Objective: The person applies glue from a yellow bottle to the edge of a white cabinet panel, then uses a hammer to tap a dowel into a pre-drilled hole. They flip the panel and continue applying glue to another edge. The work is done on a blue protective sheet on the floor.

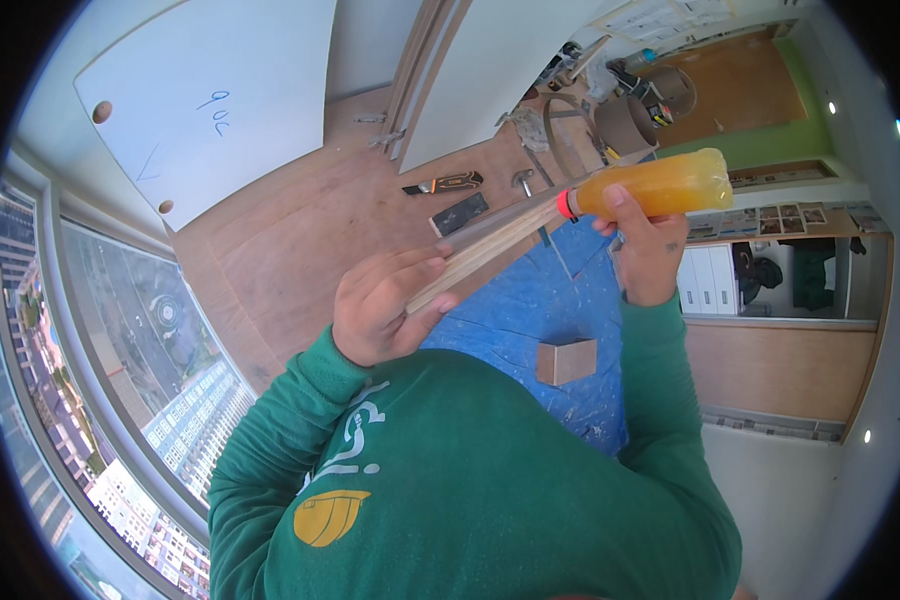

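- At mid-view, I have the left hand (378, 305) clamped on a wood strip (495, 248).
- My right hand (650, 245) grips a yellow bottle (665, 180), neck by the strip's far end; touching, I can't tell.
- Beyond lie a knife (444, 184) and hammer (523, 180).

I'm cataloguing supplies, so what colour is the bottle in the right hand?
The bottle is amber-yellow; it shows best in the head view.

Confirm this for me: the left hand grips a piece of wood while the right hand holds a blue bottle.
One thing is wrong: the bottle is yellow-orange, not blue, as the head view shows. The right hand does hold it, and the left hand grips the piece of wood.
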Demonstrator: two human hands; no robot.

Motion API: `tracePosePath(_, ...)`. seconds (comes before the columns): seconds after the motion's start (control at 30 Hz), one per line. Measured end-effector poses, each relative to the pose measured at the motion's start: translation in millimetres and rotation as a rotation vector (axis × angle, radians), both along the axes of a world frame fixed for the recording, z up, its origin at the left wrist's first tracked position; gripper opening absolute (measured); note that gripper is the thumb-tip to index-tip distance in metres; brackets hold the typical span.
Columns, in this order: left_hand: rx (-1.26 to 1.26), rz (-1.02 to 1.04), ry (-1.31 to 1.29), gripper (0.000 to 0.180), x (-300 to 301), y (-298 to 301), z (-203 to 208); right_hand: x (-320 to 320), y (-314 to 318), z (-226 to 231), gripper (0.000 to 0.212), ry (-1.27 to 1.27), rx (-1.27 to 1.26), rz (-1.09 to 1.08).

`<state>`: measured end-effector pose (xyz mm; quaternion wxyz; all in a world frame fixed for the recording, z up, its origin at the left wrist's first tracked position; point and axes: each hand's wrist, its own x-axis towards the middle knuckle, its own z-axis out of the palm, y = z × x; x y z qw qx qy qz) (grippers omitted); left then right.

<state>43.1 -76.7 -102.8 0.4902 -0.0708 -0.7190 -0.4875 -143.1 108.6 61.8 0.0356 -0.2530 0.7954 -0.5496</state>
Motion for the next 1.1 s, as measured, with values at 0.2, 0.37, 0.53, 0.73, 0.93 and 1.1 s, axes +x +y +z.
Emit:
tracePosePath(0.2, 0.01, -0.008, 0.002, 0.044, -1, -1, 1, 0, -4, -1, 0.021, 0.044, 0.062, 0.041)
tracePosePath(0.37, 0.004, -0.011, 0.0, 0.045, -1, -2, 1, 7, -9, 5, 0.024, -0.045, 0.087, 0.054)
tracePosePath(0.53, 0.002, -0.009, 0.001, 0.045, -1, -2, 0, -2, -7, 2, 0.025, -0.086, 0.045, 0.021)
tracePosePath(0.73, 0.035, -0.062, -0.031, 0.036, 2, -3, 2, -4, -10, 1, 0.025, -0.052, 0.062, 0.041)
tracePosePath(0.93, 0.017, -0.043, -0.051, 0.036, 4, -3, 2, 12, -17, 4, 0.027, -0.122, 0.062, 0.102)
tracePosePath(1.1, 0.015, -0.028, -0.027, 0.039, 2, -3, 2, 5, -18, 4, 0.026, -0.043, 0.113, 0.076)
